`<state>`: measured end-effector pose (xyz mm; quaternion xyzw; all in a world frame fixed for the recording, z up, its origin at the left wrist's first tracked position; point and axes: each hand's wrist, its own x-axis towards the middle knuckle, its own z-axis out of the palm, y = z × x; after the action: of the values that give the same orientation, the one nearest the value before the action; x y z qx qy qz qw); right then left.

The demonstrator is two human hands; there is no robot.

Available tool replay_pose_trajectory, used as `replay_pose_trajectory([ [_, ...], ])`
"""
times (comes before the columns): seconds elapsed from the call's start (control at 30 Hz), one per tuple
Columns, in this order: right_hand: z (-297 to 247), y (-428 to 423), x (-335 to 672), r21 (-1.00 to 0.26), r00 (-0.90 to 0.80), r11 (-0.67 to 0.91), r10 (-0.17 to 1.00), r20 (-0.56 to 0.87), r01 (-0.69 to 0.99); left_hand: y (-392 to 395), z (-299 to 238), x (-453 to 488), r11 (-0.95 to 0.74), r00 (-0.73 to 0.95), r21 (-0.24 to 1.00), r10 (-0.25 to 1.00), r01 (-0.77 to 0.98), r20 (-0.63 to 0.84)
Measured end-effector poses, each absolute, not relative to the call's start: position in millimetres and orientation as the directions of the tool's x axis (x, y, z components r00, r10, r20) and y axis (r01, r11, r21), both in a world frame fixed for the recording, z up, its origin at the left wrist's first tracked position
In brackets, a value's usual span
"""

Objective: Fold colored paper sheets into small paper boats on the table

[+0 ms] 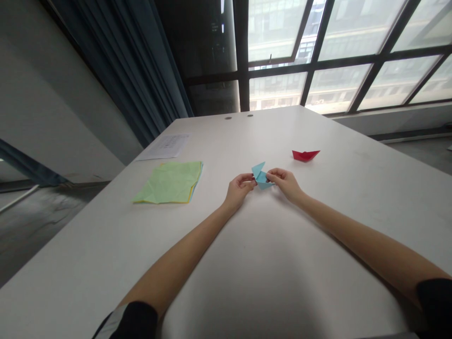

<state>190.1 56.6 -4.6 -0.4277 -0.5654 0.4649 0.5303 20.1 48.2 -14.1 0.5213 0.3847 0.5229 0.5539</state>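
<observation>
Between my two hands is a light blue piece of folded paper [262, 179], held just above the white table [247, 245]. One pointed flap of it sticks up at the upper left, and another edge lies along the bottom. My left hand [239, 189] pinches its left side between thumb and fingers. On the other side, my right hand [285, 182] grips the right part, with the thumb and index finger closed on it. The fingertips hide some of the folds. A red folded paper boat [305, 156] rests on the table beyond my right hand.
To the left lies a stack of square paper sheets [169, 182], green on top with yellow and blue edges showing. Behind it is a white printed sheet [165, 146]. Large windows [278, 89] and a dark blue curtain [141, 61] stand past the table's far edge.
</observation>
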Motion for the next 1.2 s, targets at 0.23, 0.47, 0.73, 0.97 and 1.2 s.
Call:
replay_pose_trajectory([
  [0.23,-5.7,54.6,190.6,-0.96,-0.128,0.252,0.963,0.237,0.12,49.0,-16.9,21.6,0.006,0.164,0.93,0.985,-0.368,0.058],
  [0.47,-8.4,52.1,188.6,-0.921,-0.209,0.31,0.942,0.263,0.237,48.9,-15.1,22.3,0.03,0.13,0.901,0.991,-0.433,0.03],
  [0.73,-10.6,51.0,184.9,-0.935,-0.168,0.274,0.956,0.24,0.225,47.2,-16.9,25.5,-0.018,0.136,0.94,0.988,-0.341,0.068],
  [0.97,-11.8,51.7,183.5,-0.982,-0.114,0.181,0.978,0.175,0.046,45.1,-15.1,26.8,0.04,0.122,0.974,0.992,-0.221,-0.013],
  [1.2,-14.0,52.0,183.3,-0.985,-0.13,0.174,0.977,0.171,0.013,43.0,-15.1,27.8,-0.001,0.129,0.984,0.991,-0.18,0.025],
])
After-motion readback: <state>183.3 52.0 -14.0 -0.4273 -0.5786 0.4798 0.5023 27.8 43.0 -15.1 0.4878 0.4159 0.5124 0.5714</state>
